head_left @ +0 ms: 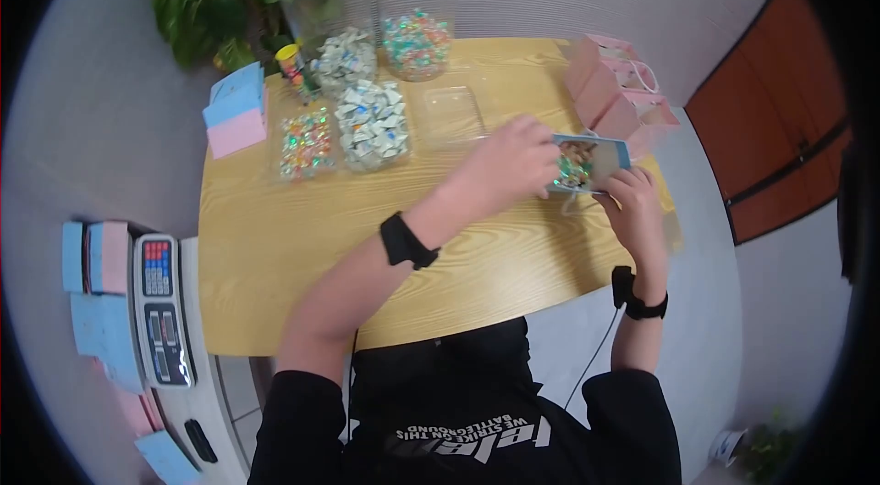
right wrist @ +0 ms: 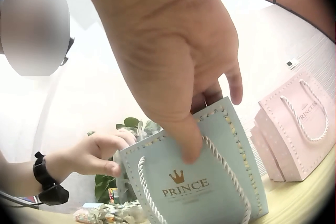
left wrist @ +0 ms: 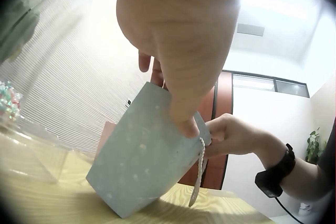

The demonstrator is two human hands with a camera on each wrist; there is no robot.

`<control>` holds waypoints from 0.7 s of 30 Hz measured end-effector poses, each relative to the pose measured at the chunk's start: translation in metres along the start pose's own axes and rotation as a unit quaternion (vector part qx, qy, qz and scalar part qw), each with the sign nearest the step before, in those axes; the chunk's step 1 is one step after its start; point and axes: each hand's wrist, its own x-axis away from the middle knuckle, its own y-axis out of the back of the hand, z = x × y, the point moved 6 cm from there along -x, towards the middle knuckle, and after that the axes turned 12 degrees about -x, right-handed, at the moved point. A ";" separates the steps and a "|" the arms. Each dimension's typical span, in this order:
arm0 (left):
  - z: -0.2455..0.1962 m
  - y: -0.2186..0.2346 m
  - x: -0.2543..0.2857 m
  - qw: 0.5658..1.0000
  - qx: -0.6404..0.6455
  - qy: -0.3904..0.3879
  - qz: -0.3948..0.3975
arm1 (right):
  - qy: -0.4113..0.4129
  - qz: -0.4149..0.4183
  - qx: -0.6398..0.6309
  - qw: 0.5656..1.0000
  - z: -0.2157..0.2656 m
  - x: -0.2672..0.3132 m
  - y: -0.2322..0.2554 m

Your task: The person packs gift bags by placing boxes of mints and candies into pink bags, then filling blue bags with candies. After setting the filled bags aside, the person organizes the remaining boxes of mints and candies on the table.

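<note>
Lt blue gift bag (right wrist: 189, 198) is held in both hands, R of ctr in head frame, over the R end of the wood counter (head_left: 275, 237). L edge of bag is pinched by L hand (head_left: 518, 159): thumb is pressed on outer face, fingertips are hidden behind rim. Opp. edge is pinched by R hand (head_left: 634, 205), thumb on the printed face, other fingers partly hidden by rim. Bag is tilted in both wrist views; whether its base is touching counter can't be told.

"PRINCE" + crown are printed in gold on face (R wrist view); white rope handle (right wrist: 231, 182) is hung down that side, another is seen in L wrist view. Shiny wrapped sweets (head_left: 573, 175) + brown pcs (head_left: 577, 151) are seen inside bag from above.

Pink gift bags (head_left: 600, 86) are stood just beyond, upper R of head frame. Clear tray (head_left: 454, 114) is set upper ctr, near L hand. White-wrapped pcs (head_left: 374, 127) are heaped L of tray; multicolored sweets (head_left: 307, 144) are placed further L. Yellow-topped tube (head_left: 291, 59) is stood behind those. Blue/pink card items (head_left: 236, 104) are stacked at counter's upper L corner. Digital scale (head_left: 165, 311) is parked at L of frame, off the counter. Black bands are worn on both wrists.
</note>
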 end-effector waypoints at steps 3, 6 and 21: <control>-0.010 -0.002 0.002 1.000 0.011 0.002 0.002 | 0.013 -0.006 0.006 1.000 0.003 0.001 0.003; -0.008 0.005 0.006 0.996 0.071 -0.006 -0.058 | 0.011 -0.033 0.021 0.999 0.013 0.001 0.014; 0.044 0.130 0.023 0.965 0.128 0.079 -0.215 | 0.007 -0.200 -0.372 0.906 0.041 -0.039 -0.003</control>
